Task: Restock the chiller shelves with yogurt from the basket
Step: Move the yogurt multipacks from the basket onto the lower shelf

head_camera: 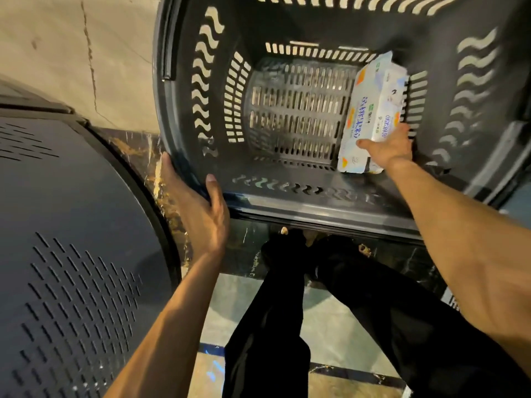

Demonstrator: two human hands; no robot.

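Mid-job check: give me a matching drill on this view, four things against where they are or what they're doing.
1 left hand
2 right hand
3 yogurt pack
4 perforated panel

a on the basket floor, right side
b left of the basket
c grips the basket rim
d holds the yogurt pack

Pairs: 1-c, 2-d, 3-a, 4-b

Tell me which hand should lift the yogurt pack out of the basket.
Right. The right hand is inside the basket, gripping the near end of the yogurt pack. The left hand holds the basket's rim on the side away from the pack, likely steadying it.
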